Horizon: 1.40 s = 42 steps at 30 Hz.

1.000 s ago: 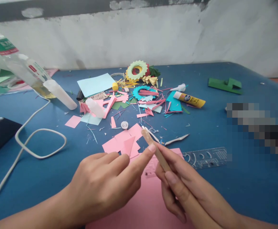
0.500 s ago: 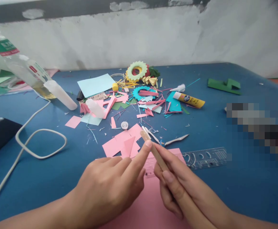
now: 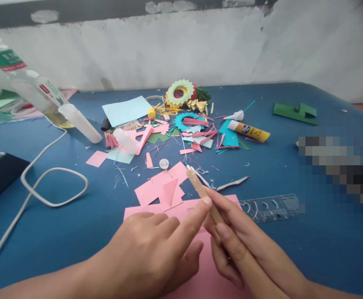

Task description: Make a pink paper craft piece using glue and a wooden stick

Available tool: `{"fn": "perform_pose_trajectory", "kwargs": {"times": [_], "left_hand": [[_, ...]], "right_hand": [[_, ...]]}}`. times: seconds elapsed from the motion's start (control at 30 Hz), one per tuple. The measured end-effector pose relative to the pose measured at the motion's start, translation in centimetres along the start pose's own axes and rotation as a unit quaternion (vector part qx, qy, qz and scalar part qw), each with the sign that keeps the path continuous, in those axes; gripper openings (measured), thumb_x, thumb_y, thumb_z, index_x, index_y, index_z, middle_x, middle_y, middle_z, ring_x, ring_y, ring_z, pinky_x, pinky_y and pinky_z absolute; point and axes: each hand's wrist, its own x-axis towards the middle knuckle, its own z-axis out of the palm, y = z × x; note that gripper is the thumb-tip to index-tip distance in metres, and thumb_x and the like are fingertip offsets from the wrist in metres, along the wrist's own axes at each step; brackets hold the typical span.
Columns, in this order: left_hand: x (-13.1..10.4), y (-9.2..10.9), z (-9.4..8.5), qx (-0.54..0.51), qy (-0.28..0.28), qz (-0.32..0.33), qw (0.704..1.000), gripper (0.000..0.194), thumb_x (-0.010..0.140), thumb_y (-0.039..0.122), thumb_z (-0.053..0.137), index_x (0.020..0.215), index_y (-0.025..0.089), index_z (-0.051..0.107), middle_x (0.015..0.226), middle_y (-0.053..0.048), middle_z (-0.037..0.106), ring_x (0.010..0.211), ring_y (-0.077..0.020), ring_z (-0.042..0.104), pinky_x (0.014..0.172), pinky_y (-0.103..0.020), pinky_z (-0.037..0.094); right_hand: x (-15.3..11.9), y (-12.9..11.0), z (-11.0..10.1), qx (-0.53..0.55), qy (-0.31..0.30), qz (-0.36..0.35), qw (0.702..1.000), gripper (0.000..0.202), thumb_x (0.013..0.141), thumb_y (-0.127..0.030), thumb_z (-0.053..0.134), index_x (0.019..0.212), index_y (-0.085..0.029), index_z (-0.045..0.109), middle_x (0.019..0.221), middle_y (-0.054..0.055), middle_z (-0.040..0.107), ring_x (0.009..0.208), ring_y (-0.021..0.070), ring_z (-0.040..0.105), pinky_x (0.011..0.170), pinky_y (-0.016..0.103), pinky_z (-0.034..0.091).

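My right hand (image 3: 234,241) is closed round a flat tan wooden stick (image 3: 198,185), pointing it away from me and up to the left. A small silvery part shows at its far tip. The index finger of my left hand (image 3: 156,245) reaches out to the stick's middle, its other fingers loosely bent with nothing in them. Under both hands lies a large pink paper sheet (image 3: 181,209), partly hidden by them. A clear plastic ruler (image 3: 270,207) sticks out from behind my right hand, over the sheet's right edge.
Pink paper pieces (image 3: 150,193) lie just beyond the sheet. Further back are coloured scraps, folded-paper rings (image 3: 180,93), a yellow glue tube (image 3: 250,131) and a white glue bottle (image 3: 80,123). A white cable (image 3: 55,203) loops at left; a green folded piece (image 3: 295,113) lies right.
My left index fingertip has slid from near the stick's far end down towards my right hand. The stick has turned slightly, showing more of its flat face.
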Motion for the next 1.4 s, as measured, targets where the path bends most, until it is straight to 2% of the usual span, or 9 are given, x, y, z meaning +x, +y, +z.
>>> {"fn": "perform_pose_trajectory", "kwargs": {"times": [0.13,0.3,0.47,0.67,0.97,1.1,1.17,1.27,1.4], "left_hand": [[-0.1,-0.1,-0.2,-0.020,0.030,0.017,0.999,0.042,0.080,0.018,0.050,0.120,0.008,0.042,0.055,0.006,0.061,0.042,-0.0099,0.055,0.038,-0.022,0.041],[0.3,-0.3,-0.4,0.032,0.073,-0.024,0.997,0.041,0.083,0.021,0.045,0.121,0.005,0.040,0.047,0.009,0.052,0.035,-0.0074,0.046,0.038,-0.021,0.038],[0.3,-0.4,-0.2,0.054,0.056,-0.010,0.997,0.047,0.081,0.019,0.050,0.125,0.004,0.038,0.050,0.007,0.055,0.037,-0.0086,0.047,0.038,-0.023,0.037],[0.0,-0.2,-0.1,0.069,0.041,-0.017,0.997,0.050,0.081,0.014,0.049,0.128,0.004,0.037,0.056,0.006,0.060,0.044,-0.0101,0.054,0.042,-0.024,0.041],[-0.3,0.4,0.6,0.042,0.021,0.014,0.999,0.045,0.081,0.012,0.045,0.124,-0.001,0.040,0.053,0.003,0.056,0.040,-0.0108,0.049,0.036,-0.025,0.036],[-0.3,0.5,0.6,-0.007,-0.015,0.043,0.999,0.048,0.078,0.010,0.046,0.125,0.004,0.039,0.052,0.006,0.056,0.040,-0.0110,0.049,0.036,-0.025,0.038],[-0.2,0.3,0.3,-0.017,0.010,0.040,0.999,0.047,0.077,0.011,0.047,0.123,0.007,0.040,0.051,0.007,0.056,0.040,-0.0102,0.050,0.036,-0.024,0.038],[0.3,-0.3,-0.4,0.009,0.080,-0.017,0.997,0.045,0.081,0.017,0.045,0.124,0.008,0.038,0.052,0.008,0.057,0.038,-0.0083,0.050,0.037,-0.022,0.038],[0.7,-1.2,-1.2,0.067,0.101,-0.061,0.991,0.046,0.084,0.022,0.045,0.127,0.011,0.035,0.052,0.008,0.057,0.040,-0.0086,0.051,0.039,-0.022,0.037]], "right_hand": [[-0.1,0.5,0.2,0.043,-0.007,0.016,0.999,0.046,0.093,-0.047,0.030,0.136,-0.033,0.033,0.068,-0.001,0.041,0.046,0.0079,0.033,0.044,0.020,0.040],[-0.5,0.9,0.6,0.024,0.025,-0.008,0.999,0.044,0.093,-0.047,0.027,0.136,-0.035,0.033,0.063,-0.002,0.040,0.046,0.0092,0.038,0.045,0.021,0.041],[-0.4,0.0,0.2,-0.030,0.025,-0.043,0.998,0.042,0.095,-0.038,0.025,0.137,-0.038,0.031,0.062,0.000,0.043,0.048,0.0116,0.041,0.047,0.022,0.046],[-0.3,-0.3,-0.5,-0.070,-0.001,-0.050,0.996,0.045,0.093,-0.037,0.032,0.138,-0.034,0.031,0.078,0.006,0.055,0.047,0.0126,0.045,0.046,0.024,0.048],[0.1,0.3,0.0,-0.065,0.011,-0.031,0.997,0.045,0.093,-0.039,0.031,0.138,-0.031,0.032,0.073,0.005,0.057,0.046,0.0116,0.048,0.046,0.023,0.050],[-0.1,0.2,-0.2,-0.075,0.015,-0.035,0.996,0.048,0.092,-0.042,0.033,0.137,-0.027,0.035,0.064,0.004,0.052,0.048,0.0145,0.049,0.045,0.025,0.049],[-0.3,0.4,-0.1,-0.076,0.019,-0.033,0.996,0.046,0.093,-0.043,0.029,0.137,-0.029,0.034,0.063,0.002,0.050,0.049,0.0141,0.047,0.046,0.025,0.047],[-0.5,0.7,0.5,-0.067,0.029,-0.040,0.997,0.045,0.095,-0.043,0.023,0.139,-0.034,0.028,0.066,0.001,0.048,0.049,0.0122,0.043,0.045,0.023,0.043],[-0.5,0.9,1.0,-0.055,0.007,-0.049,0.997,0.046,0.096,-0.039,0.019,0.141,-0.031,0.020,0.061,-0.003,0.038,0.047,0.0108,0.039,0.047,0.023,0.040]]}}
